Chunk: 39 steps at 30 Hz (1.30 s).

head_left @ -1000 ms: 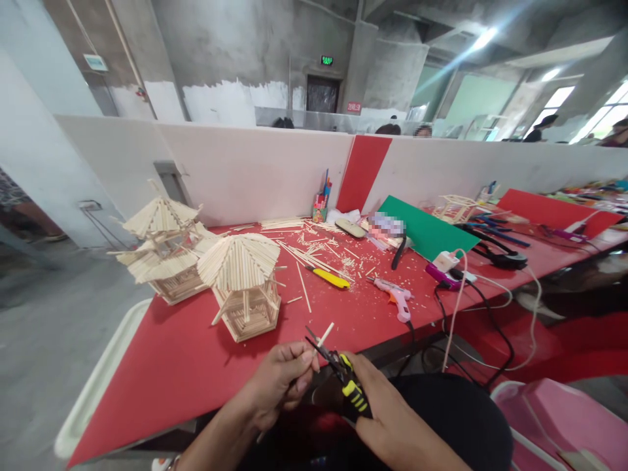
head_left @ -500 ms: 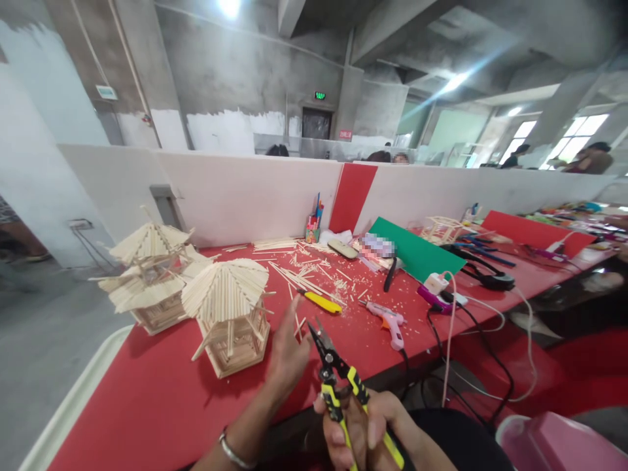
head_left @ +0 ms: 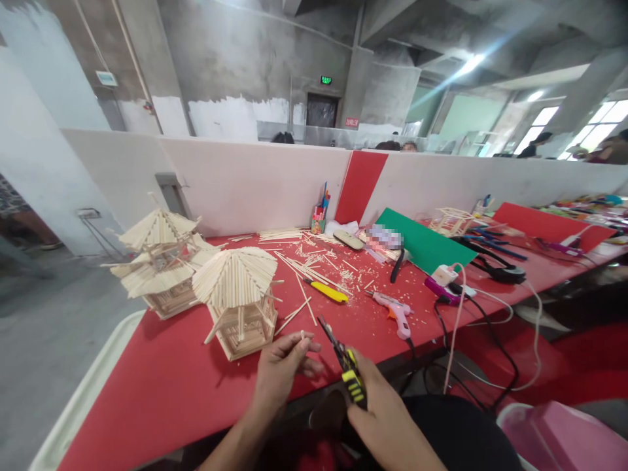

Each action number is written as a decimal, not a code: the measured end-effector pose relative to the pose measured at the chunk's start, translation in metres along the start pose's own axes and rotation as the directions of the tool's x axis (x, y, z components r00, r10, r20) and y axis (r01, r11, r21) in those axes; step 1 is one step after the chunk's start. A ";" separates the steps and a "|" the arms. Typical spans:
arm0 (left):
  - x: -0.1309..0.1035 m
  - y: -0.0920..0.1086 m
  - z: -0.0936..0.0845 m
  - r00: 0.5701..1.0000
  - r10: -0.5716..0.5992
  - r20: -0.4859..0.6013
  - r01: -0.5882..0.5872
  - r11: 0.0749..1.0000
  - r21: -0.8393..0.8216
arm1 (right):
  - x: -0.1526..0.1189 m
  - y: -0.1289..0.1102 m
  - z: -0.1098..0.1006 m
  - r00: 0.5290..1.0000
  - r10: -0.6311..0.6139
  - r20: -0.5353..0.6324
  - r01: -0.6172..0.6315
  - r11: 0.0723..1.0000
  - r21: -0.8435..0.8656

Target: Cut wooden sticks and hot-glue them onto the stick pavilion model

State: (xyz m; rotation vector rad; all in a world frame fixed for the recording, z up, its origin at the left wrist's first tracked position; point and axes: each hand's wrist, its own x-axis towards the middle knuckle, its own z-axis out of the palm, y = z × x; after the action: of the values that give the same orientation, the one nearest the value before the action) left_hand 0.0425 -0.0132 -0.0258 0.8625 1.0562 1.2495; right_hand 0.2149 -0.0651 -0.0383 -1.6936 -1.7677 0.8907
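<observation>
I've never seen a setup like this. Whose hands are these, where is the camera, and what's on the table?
No robot here: these are a person's own bare hands, seen by a camera worn on that person's head, looking forward and down. The left hand pinches what looks like a small piece of stick. The right hand grips black-and-yellow pliers. On the red tabletop stands a pavilion-like stick model, with a taller one behind it. To their right lie loose sticks, a yellow cutter and a pink glue gun.
</observation>
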 end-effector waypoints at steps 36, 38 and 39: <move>-0.038 -0.003 -0.107 0.873 0.321 -0.366 -0.144 0.888 0.436 | 0.036 0.013 -0.028 0.890 0.218 -0.401 0.036 0.842 0.538; -0.034 -0.009 -0.102 0.904 0.258 -0.340 -0.125 0.922 0.368 | 0.019 -0.013 -0.022 0.923 0.138 -0.360 0.098 0.820 0.564; -0.033 -0.012 -0.099 0.916 0.232 -0.327 -0.122 0.938 0.324 | 0.012 -0.027 -0.019 0.925 0.100 -0.368 0.130 0.824 0.552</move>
State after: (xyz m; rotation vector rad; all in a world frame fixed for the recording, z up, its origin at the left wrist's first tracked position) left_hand -0.0480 -0.0522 -0.0627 0.9988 1.5183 1.4631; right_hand 0.2110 -0.0514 -0.0069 -1.3327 -1.1003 0.8911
